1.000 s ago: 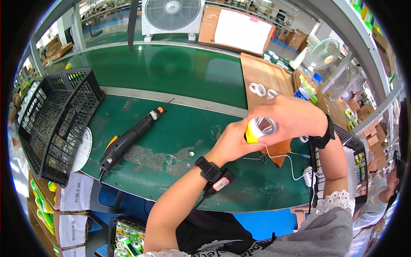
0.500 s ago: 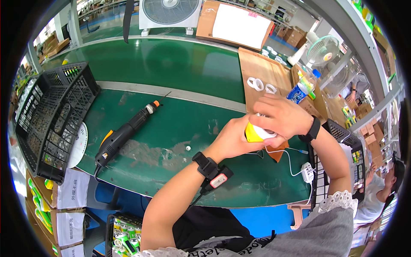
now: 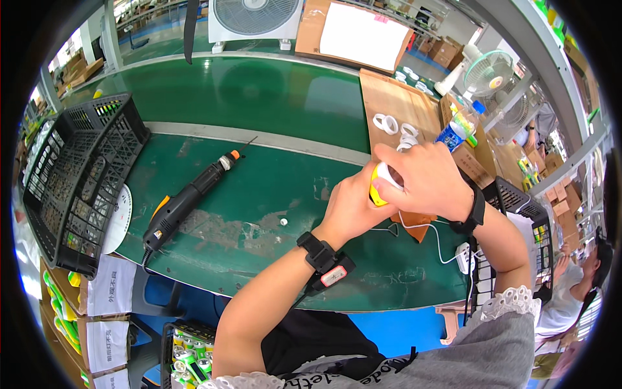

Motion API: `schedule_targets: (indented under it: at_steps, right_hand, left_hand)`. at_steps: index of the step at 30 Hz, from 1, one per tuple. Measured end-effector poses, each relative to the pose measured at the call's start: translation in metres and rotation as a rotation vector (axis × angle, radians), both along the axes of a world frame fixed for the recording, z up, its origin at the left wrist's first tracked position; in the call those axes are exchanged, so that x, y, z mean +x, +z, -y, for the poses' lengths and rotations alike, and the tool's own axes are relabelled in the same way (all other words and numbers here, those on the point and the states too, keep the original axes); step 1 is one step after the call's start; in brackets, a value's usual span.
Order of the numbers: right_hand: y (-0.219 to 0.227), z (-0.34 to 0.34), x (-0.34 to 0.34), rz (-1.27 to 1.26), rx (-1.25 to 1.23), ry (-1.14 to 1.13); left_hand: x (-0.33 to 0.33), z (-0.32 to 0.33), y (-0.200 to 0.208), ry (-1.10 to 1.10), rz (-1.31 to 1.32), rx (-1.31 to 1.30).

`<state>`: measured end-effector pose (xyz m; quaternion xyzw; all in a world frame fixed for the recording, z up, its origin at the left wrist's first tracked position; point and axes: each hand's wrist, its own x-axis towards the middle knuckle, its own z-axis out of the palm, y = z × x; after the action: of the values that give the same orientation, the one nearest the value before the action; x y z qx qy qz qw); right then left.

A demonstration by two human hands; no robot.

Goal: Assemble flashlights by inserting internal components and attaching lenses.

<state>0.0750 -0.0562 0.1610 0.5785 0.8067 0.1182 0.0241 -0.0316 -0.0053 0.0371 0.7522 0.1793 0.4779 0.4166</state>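
Both my hands meet over the right part of the green table, closed around a small yellow and white plastic part (image 3: 376, 193). My left hand (image 3: 348, 206) wraps it from the left, on the yellow side. From above and the right, my right hand (image 3: 433, 178) grips its white rim, the fingers curled over and hiding much of it. Several white rings (image 3: 387, 124) lie on the brown cardboard just beyond my right hand. To the left, a black electric screwdriver (image 3: 184, 207) rests on the table, its bit pointing away. A tiny white piece (image 3: 284, 222) sits between it and my left forearm.
A black plastic crate (image 3: 84, 185) stands at the left edge, beside a white disc (image 3: 121, 217). On the right are a blue-labelled bottle (image 3: 457, 129), a green fan (image 3: 489, 73) and a white power strip (image 3: 464, 257). A box fan (image 3: 256, 19) stands at the back.
My right hand has rotated over the plastic part, its knuckles now higher. The part has tilted more upright and moved slightly up, and more white rings show behind it.
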Motion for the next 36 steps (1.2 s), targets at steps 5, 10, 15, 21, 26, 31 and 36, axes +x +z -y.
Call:
schedule_targets:
  at_steps: [5, 10, 15, 21, 26, 31, 36]
  right_hand:
    - [-0.001, -0.017, 0.025, -0.100, -0.070, 0.345]
    - [-0.005, -0.016, 0.023, 0.020, 0.093, 0.472]
    - [-0.012, -0.010, 0.004, -0.116, 0.118, 0.109]
    - [-0.010, -0.014, 0.019, -0.217, 0.028, 0.257]
    - [-0.007, -0.023, 0.031, -0.059, 0.106, 0.694]
    - [0.000, -0.028, 0.032, -0.030, 0.026, 0.852]
    - [0.008, -0.024, 0.027, 0.023, -0.029, 0.817]
  left_hand:
    - [-0.003, -0.011, -0.007, -0.083, 0.031, 0.038]
    - [-0.001, -0.008, -0.006, -0.145, 0.098, 0.078]
    - [0.001, 0.002, -0.003, 0.129, 0.031, -0.012]
    - [-0.003, -0.008, -0.006, -0.103, 0.127, 0.049]
    - [-0.006, -0.010, -0.006, -0.277, 0.097, 0.048]
    - [-0.008, -0.008, 0.000, -0.268, 0.072, 0.004]
    - [-0.008, -0.011, -0.002, -0.306, 0.167, -0.052]
